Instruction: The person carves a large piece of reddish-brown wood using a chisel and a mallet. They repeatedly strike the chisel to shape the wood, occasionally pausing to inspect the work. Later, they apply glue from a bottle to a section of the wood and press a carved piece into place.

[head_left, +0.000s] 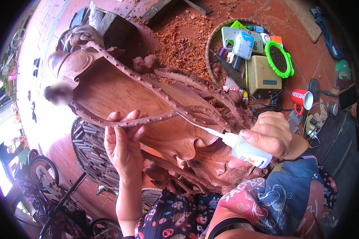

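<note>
A large reddish-brown wood carving (111, 87) stretches across the middle, with a smooth grained panel framed by knobbly carved branches. My left hand (123, 151) pinches a thin carved branch (157, 117) on its near side, thumb below and fingertips above. In my right hand (272, 133) is a translucent white glue bottle (249, 152), tilted with its base toward the lower right. Its long thin nozzle (199, 126) points left, and the fine tip meets the branch to the right of my left fingers. Whether any liquid is coming out is too small to see.
Behind to the right, a round woven tray (208, 47) holds a beige power box (264, 73), a rotary handpiece (229, 71) and a green-rimmed dish (279, 59). A red mug (301, 100) stands nearby. Wood shavings (179, 42) litter the floor. Several chisels (89, 145) fill a basket at left.
</note>
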`<state>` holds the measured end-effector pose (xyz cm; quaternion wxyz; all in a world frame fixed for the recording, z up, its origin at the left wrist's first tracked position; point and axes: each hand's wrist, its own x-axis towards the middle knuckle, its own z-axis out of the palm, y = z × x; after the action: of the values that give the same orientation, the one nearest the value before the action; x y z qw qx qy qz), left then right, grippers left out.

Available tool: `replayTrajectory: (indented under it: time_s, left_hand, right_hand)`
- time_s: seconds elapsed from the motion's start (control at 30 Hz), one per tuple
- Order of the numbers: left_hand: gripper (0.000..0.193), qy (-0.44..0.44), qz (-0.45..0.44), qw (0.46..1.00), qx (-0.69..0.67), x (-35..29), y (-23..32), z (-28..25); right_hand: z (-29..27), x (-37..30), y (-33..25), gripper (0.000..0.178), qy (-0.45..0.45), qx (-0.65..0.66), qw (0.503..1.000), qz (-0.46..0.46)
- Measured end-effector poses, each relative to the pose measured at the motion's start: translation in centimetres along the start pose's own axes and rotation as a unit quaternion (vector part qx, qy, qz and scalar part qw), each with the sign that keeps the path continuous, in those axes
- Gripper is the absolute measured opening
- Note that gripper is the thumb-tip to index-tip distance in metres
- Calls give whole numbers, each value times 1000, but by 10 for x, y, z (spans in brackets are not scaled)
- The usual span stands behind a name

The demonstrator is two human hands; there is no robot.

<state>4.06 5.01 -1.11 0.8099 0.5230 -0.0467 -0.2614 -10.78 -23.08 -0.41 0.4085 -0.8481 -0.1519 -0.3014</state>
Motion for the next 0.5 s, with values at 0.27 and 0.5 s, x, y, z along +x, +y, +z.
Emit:
replayTrajectory:
  time_s: [0.27, 0.5]
  left_hand:
    - [35, 33, -6, 999, 2, 0, 1, 5]
    - [38, -12, 5, 1000, -14, 1, 0, 0]
  right_hand:
    - [0, 3, 0, 57, 1, 2, 1000, 5]
    - [1, 1, 0, 56, 0, 0, 1000, 6]
